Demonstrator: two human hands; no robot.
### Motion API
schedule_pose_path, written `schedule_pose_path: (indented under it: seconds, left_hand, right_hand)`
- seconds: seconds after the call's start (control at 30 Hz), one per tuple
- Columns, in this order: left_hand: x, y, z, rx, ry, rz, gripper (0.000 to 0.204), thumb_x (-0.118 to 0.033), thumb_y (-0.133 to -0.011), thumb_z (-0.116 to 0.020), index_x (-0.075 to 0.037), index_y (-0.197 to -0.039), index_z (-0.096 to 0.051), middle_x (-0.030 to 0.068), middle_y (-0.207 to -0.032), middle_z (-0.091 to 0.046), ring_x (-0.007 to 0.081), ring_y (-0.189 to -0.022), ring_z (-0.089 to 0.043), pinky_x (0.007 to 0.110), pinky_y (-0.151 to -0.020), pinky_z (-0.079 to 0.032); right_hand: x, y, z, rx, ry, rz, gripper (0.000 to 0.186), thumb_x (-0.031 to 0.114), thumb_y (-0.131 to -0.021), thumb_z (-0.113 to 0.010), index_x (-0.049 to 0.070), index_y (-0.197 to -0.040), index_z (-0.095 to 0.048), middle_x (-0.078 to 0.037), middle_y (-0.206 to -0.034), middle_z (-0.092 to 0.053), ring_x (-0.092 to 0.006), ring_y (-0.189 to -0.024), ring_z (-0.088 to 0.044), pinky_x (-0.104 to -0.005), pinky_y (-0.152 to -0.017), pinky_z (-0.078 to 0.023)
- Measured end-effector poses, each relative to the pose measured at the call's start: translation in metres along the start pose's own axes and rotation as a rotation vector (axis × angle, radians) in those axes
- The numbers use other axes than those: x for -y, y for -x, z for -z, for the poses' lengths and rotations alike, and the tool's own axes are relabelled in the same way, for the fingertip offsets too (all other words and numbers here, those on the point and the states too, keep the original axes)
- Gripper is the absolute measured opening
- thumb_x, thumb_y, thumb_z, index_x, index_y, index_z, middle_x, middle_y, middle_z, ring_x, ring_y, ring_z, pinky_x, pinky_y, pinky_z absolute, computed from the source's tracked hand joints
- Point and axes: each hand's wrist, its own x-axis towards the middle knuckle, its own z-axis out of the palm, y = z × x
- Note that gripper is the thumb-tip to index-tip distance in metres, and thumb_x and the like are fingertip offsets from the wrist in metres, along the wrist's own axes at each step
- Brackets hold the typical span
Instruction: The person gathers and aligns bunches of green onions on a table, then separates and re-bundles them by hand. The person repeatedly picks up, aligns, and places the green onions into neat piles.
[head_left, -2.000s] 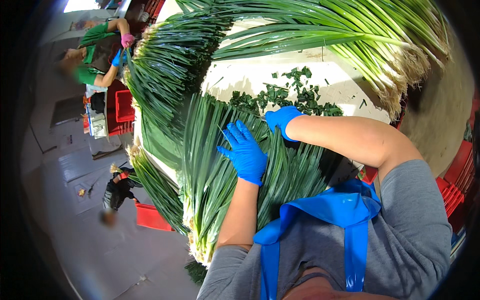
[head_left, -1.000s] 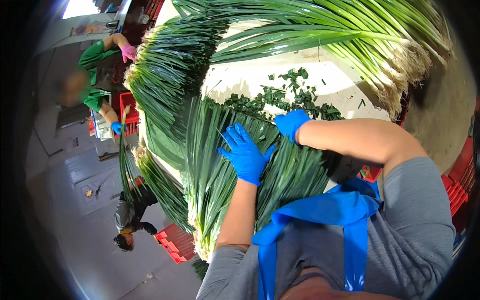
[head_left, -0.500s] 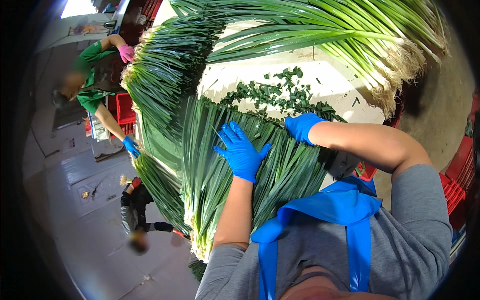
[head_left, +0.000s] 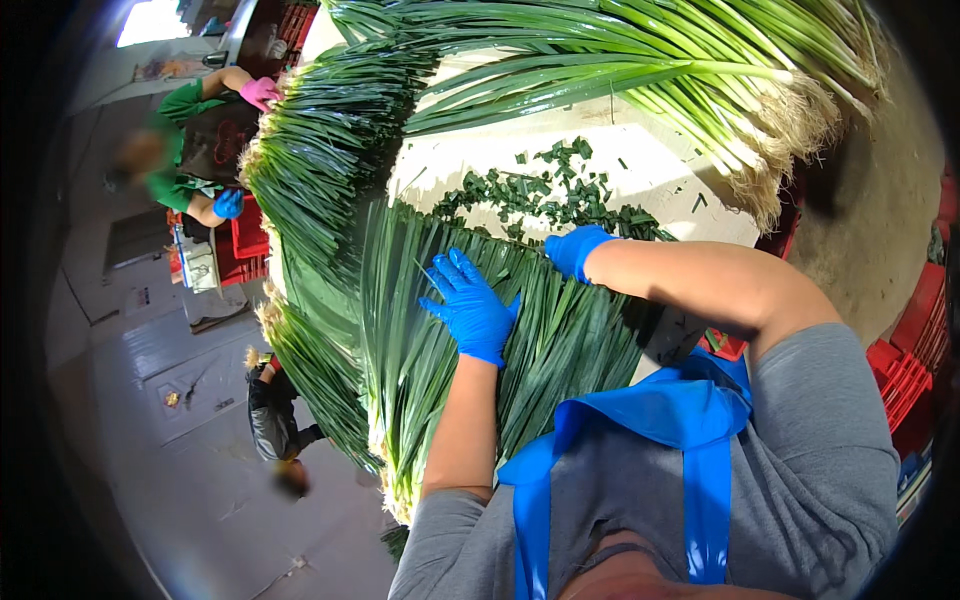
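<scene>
My left hand [head_left: 467,305], in a blue glove, lies with spread fingers flat on a wide bunch of long green onions [head_left: 395,320]. My right hand [head_left: 572,252], also blue-gloved, is closed at the upper, cut edge of this bunch, on what looks like the handle of a thin knife [head_left: 525,243], largely hidden among the leaves. Short chopped green pieces [head_left: 560,190] are scattered just beyond it on the pale table [head_left: 630,150].
More onions lie top right [head_left: 740,110] and left [head_left: 310,140]. A co-worker in green [head_left: 180,100], wearing pink and blue gloves, is upper left; a person in dark clothes [head_left: 270,420] is lower left. Red crates [head_left: 250,240] [head_left: 900,380] stand at both sides.
My right hand has shifted left and slightly up since half a second ago; my left hand stays nearly in place. The co-worker's blue-gloved hand has moved up, away from the lower left bunch.
</scene>
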Motion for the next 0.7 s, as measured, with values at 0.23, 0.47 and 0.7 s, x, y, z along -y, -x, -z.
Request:
schedule_pose_path:
  seconds: [0.23, 0.47, 0.7]
  left_hand:
    - [-0.003, 0.000, 0.001, -0.006, 0.045, -0.014, 0.110, -0.062, -0.065, -0.059, 0.001, -0.137, -0.004, 0.0234, -0.140, -0.015, 0.0381, -0.129, -0.017, 0.062, -0.095, -0.023]
    - [0.002, 0.003, -0.007, -0.020, 0.034, -0.016, 0.108, -0.065, -0.066, -0.056, 0.002, -0.136, -0.008, 0.0237, -0.140, -0.016, 0.0376, -0.129, -0.016, 0.062, -0.095, -0.021]
    - [0.002, 0.003, -0.009, -0.047, 0.061, -0.024, 0.108, -0.065, -0.066, -0.055, 0.001, -0.137, -0.008, 0.0224, -0.140, -0.016, 0.0378, -0.129, -0.016, 0.063, -0.095, -0.021]
  right_hand:
    - [-0.060, 0.015, -0.021, -0.070, -0.095, -0.123, 0.032, 0.025, -0.083, -0.041, 0.010, -0.109, -0.053, -0.023, -0.095, -0.058, -0.0390, -0.086, -0.057, -0.0464, -0.074, -0.045]
    - [-0.071, 0.033, -0.030, -0.189, 0.407, 0.308, 0.029, 0.009, -0.070, -0.055, 0.008, -0.100, -0.055, -0.019, -0.090, -0.061, -0.0360, -0.079, -0.061, -0.0425, -0.065, -0.049]
    - [-0.080, 0.010, -0.041, -0.355, 0.370, 0.357, 0.017, 0.006, -0.072, -0.051, 0.003, -0.089, -0.052, -0.023, -0.079, -0.058, -0.0401, -0.073, -0.059, -0.0456, -0.058, -0.048]
